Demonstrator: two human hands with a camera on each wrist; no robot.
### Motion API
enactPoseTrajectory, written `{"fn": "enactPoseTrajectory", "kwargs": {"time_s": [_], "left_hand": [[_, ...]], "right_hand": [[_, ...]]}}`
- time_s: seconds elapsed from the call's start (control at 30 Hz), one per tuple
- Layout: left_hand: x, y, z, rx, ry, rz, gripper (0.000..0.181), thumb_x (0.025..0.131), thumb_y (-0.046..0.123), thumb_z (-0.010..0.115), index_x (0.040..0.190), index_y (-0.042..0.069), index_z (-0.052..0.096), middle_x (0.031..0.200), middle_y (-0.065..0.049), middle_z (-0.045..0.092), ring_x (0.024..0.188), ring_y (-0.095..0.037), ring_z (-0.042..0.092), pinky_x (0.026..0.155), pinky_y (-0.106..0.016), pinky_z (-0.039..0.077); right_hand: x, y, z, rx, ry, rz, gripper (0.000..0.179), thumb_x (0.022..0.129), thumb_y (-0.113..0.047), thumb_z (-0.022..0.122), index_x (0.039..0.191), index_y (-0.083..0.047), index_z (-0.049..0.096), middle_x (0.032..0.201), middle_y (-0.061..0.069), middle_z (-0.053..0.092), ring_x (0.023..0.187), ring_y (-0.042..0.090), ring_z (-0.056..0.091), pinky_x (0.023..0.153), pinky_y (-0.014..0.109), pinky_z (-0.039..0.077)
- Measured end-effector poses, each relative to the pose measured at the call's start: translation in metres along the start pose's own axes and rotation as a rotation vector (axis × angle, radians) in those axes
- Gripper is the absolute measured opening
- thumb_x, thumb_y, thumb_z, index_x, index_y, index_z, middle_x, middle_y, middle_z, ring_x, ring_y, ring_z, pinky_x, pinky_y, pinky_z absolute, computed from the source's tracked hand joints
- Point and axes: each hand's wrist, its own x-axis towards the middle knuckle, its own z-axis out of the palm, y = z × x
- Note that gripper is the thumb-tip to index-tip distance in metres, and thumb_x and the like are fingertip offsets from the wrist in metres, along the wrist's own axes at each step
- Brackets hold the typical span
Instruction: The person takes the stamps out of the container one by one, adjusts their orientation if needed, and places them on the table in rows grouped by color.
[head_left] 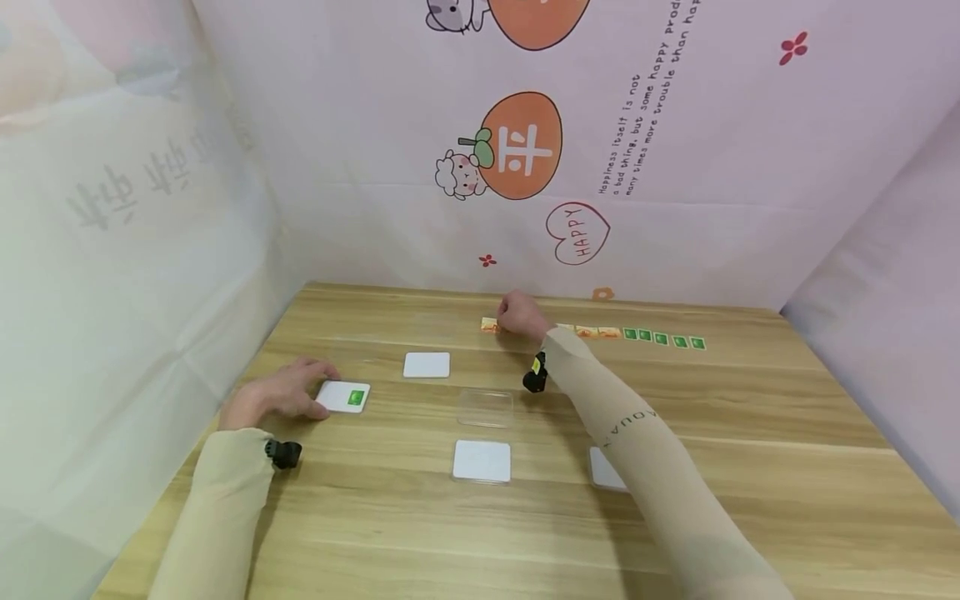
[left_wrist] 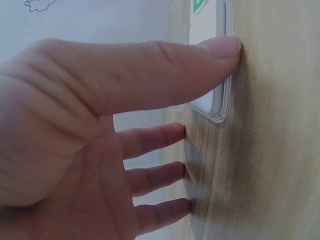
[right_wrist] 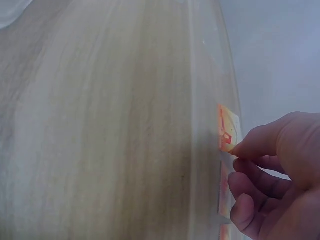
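Note:
My left hand (head_left: 288,390) holds a white card in a clear case (head_left: 343,397) at the left of the table, thumb and index finger at its opposite edges. A green sticker (head_left: 356,397) lies on that card's right side. In the left wrist view the thumb (left_wrist: 220,50) presses the case's rim, while the other fingertips (left_wrist: 175,132) touch the wood. At the back of the table, my right hand (head_left: 522,315) pinches the edge of an orange sticker (right_wrist: 227,130) between thumb and index finger. Its remaining fingers curl beside more orange stickers (right_wrist: 225,192) in the row.
Several green stickers (head_left: 661,339) continue the row rightwards from the orange ones. White cards lie at centre left (head_left: 427,365), front centre (head_left: 482,461) and partly under the right sleeve (head_left: 606,469). A clear empty case piece (head_left: 485,409) lies mid-table. A printed cloth wall (head_left: 390,242) borders the back.

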Motion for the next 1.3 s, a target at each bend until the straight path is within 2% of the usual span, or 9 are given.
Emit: {"fn": "enactPoseTrajectory", "kwargs": {"time_s": [0.2,0.43,0.73,0.93,1.1,1.3], "left_hand": [[0.001,-0.001,0.0,0.002,-0.004,-0.016,0.057,0.083,0.02,0.077,0.134,0.011,0.052,0.148,-0.032,0.032,0.13,-0.052,0.038,0.102,-0.067,0.033],[0.001,-0.002,0.0,-0.001,-0.009,-0.023,0.055,0.082,0.02,0.078,0.13,0.013,0.053,0.148,-0.033,0.031,0.13,-0.052,0.037,0.102,-0.068,0.033],[0.003,-0.004,0.0,-0.005,-0.013,-0.037,0.055,0.082,0.02,0.078,0.131,0.013,0.053,0.148,-0.032,0.031,0.13,-0.05,0.038,0.103,-0.067,0.033],[0.003,-0.004,-0.001,-0.003,-0.011,-0.032,0.053,0.083,0.02,0.078,0.129,0.014,0.054,0.147,-0.032,0.031,0.129,-0.049,0.038,0.102,-0.066,0.033],[0.002,-0.003,-0.002,-0.007,-0.013,-0.03,0.053,0.083,0.02,0.078,0.129,0.013,0.053,0.147,-0.031,0.031,0.129,-0.05,0.037,0.103,-0.066,0.033],[0.001,-0.002,-0.002,-0.001,-0.01,-0.03,0.055,0.083,0.02,0.078,0.131,0.013,0.053,0.148,-0.031,0.031,0.129,-0.049,0.037,0.103,-0.066,0.033]], "right_hand": [[0.002,0.004,0.005,-0.023,0.017,0.005,0.019,0.088,-0.001,0.056,0.07,-0.007,0.058,0.06,0.0,0.047,0.055,0.013,0.042,0.052,0.025,0.033],[-0.002,0.002,0.005,-0.046,0.032,0.013,0.01,0.087,-0.003,0.056,0.082,-0.003,0.064,0.075,0.006,0.06,0.067,0.017,0.05,0.059,0.026,0.04],[-0.003,0.002,0.005,-0.07,0.048,0.009,0.007,0.088,-0.004,0.056,0.087,-0.004,0.063,0.081,0.007,0.06,0.071,0.018,0.051,0.06,0.027,0.04],[-0.002,-0.005,0.004,-0.081,0.051,-0.006,0.006,0.088,-0.007,0.056,0.084,-0.007,0.061,0.079,0.005,0.058,0.07,0.017,0.05,0.059,0.028,0.039],[-0.006,-0.014,0.006,-0.098,0.052,-0.054,0.005,0.088,-0.009,0.057,0.085,-0.007,0.061,0.08,0.005,0.058,0.07,0.017,0.051,0.06,0.027,0.039],[-0.011,-0.028,0.013,-0.096,0.035,-0.055,0.004,0.088,-0.011,0.059,0.087,-0.008,0.062,0.082,0.004,0.06,0.072,0.017,0.052,0.06,0.027,0.041]]}}
